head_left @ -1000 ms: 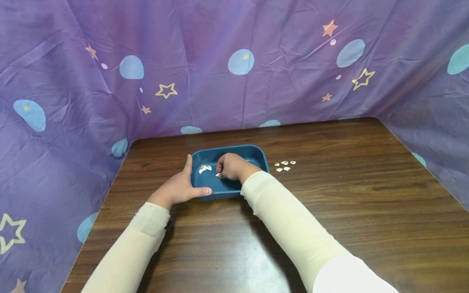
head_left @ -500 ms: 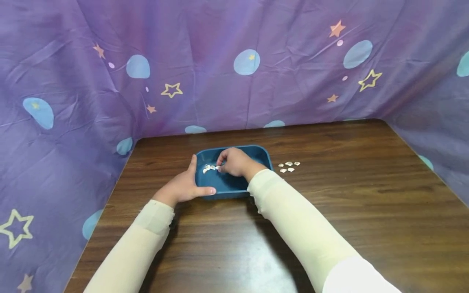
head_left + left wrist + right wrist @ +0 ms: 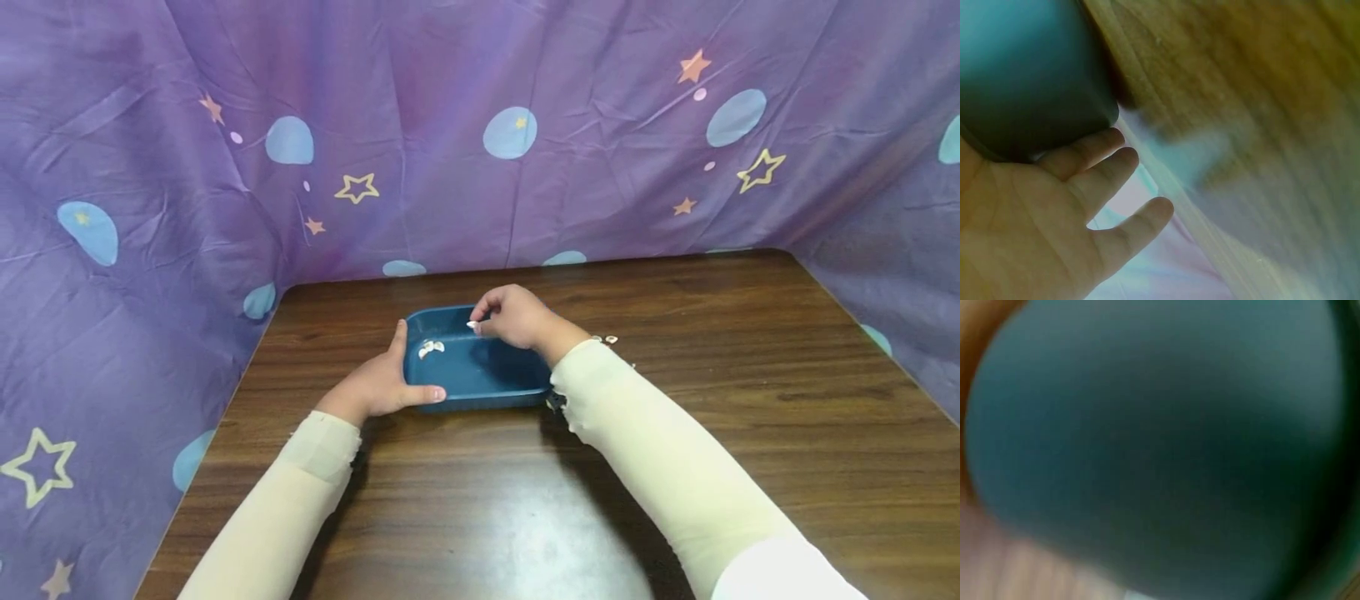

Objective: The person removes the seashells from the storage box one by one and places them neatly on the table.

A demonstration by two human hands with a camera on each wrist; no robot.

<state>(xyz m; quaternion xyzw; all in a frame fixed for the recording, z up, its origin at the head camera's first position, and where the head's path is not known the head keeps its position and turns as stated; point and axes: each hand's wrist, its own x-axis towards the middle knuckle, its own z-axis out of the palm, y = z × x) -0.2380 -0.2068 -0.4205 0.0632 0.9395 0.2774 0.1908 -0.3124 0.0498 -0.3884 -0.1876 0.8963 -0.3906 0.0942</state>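
A purple cloth (image 3: 450, 192) hangs behind and to both sides of where I work, creased in places and printed with yellow and orange stars and pale blue rounded shapes. In front of it spreads my brown wood-grain tabletop (image 3: 457, 483), with a pale gleam of light near its front. My two long cream sleeves, the left sleeve (image 3: 270, 508) and the right sleeve (image 3: 660, 458), reach in over it from the near edge. Near the back stands a blue tray (image 3: 480, 375) with rounded corners and low walls, flat on the wood.

My left hand (image 3: 381, 385) is spread against the tray's left end, fingers extended rather than curled, the thumb lying along the near left corner; from my left wrist I see three fingers stretched out beside the outer wall. My right hand (image 3: 517, 317) is above the tray's right half, toward its far side, pinching one small white piece (image 3: 472, 324) between thumb and fingertips. The right wrist's view shows only a blurred bluish surface.

Inside the tray, a little cluster of white pieces (image 3: 438, 346) lies close together at the left end. Outside, more small pieces (image 3: 612, 339) lie on the wood to the right, partly hidden behind my right wrist.
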